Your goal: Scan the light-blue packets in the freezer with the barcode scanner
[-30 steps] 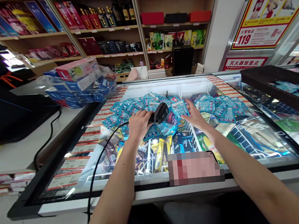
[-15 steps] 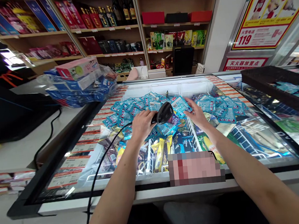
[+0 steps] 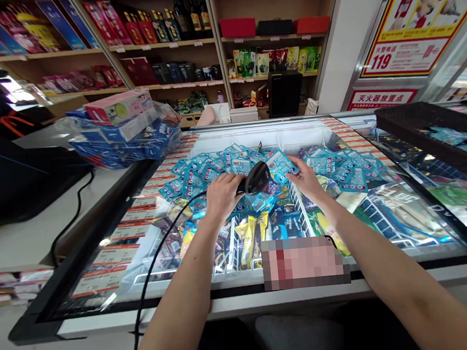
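Note:
My left hand (image 3: pixel 224 195) is closed around the handle of a black barcode scanner (image 3: pixel 257 177), its head pointing to the right and its cable trailing toward me. In my right hand (image 3: pixel 305 178), a blue packet (image 3: pixel 280 164) is pinched at its right edge, with a white barcode label facing up in front of the scanner. More blue packets (image 3: pixel 195 181) lie heaped on the freezer's glass top to the left, and another pile of blue packets (image 3: pixel 341 168) spreads to the right of my right hand.
Under the glass of the chest freezer (image 3: pixel 148 317) are wire baskets with wrapped ices. A pixelated phone-like object (image 3: pixel 305 262) lies at the front edge. Plastic-wrapped boxes (image 3: pixel 125 127) stand at the left, a dark tray (image 3: pixel 426 131) at the right. Stocked shelves (image 3: pixel 165 45) line the back.
Almost nothing differs. The view has shifted very slightly; both hands keep the scanner and the blue packet in about the same place.

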`<control>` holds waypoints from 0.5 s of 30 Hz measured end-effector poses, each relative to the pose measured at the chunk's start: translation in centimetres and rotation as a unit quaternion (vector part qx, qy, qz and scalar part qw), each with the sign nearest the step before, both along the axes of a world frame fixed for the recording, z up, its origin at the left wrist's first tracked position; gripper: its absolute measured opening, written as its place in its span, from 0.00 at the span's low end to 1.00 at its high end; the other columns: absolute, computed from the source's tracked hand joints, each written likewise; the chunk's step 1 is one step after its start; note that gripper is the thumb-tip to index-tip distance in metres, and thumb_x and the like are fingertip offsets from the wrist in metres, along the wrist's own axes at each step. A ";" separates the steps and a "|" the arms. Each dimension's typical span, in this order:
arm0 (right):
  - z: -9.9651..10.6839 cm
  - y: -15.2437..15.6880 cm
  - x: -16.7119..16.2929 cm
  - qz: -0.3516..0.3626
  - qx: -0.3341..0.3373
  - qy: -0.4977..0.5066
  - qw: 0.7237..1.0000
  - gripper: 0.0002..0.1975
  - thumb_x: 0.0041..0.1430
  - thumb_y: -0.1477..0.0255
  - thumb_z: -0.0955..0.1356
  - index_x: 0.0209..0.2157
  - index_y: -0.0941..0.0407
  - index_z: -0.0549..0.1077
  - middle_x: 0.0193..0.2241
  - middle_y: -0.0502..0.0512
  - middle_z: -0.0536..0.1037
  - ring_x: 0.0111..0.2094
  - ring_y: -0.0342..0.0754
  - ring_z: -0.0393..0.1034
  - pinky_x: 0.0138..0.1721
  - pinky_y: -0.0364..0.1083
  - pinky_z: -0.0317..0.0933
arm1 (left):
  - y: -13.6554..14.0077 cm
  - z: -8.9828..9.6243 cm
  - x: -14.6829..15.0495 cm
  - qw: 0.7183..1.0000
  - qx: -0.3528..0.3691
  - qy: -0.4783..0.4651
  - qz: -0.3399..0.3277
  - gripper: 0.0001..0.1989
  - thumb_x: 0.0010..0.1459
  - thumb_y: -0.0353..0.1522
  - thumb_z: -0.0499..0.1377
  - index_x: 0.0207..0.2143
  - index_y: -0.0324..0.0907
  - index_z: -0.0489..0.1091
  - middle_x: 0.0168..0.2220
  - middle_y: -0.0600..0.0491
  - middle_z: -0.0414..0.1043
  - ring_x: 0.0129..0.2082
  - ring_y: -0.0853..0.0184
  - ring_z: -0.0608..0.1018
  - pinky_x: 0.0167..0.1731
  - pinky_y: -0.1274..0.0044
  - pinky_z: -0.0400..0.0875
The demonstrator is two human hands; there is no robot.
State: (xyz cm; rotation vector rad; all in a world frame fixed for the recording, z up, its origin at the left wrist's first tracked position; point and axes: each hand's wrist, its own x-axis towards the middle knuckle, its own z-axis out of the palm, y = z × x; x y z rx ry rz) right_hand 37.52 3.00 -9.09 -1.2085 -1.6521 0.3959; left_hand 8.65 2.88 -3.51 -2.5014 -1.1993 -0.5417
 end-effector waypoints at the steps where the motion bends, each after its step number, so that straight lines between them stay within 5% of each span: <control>1: -0.1 0.0 0.0 0.000 0.001 0.003 1.000 0.29 0.56 0.62 0.66 0.59 0.51 0.62 0.52 0.56 0.72 0.43 0.51 0.70 0.34 0.47 0.64 | 0.0 0.0 0.0 1.000 0.001 0.001 0.000 0.20 0.55 0.39 0.61 0.49 0.44 0.67 0.40 0.48 0.73 0.43 0.58 0.72 0.40 0.69 0.64; 11: 0.4 -0.5 -0.3 -0.010 0.015 -0.008 1.000 0.30 0.56 0.66 0.64 0.61 0.50 0.58 0.55 0.56 0.69 0.48 0.53 0.67 0.34 0.47 0.65 | 0.0 -0.1 0.1 1.000 0.001 -0.004 0.001 0.19 0.55 0.37 0.60 0.49 0.45 0.67 0.41 0.48 0.73 0.44 0.58 0.72 0.40 0.69 0.64; 15: 1.0 -1.1 -0.5 -0.123 0.044 -0.076 0.989 0.28 0.55 0.71 0.62 0.60 0.51 0.61 0.53 0.57 0.70 0.49 0.54 0.65 0.44 0.52 0.63 | 0.0 0.1 -0.1 1.000 0.002 -0.020 0.008 0.19 0.55 0.35 0.60 0.50 0.45 0.66 0.41 0.48 0.73 0.44 0.58 0.72 0.40 0.70 0.64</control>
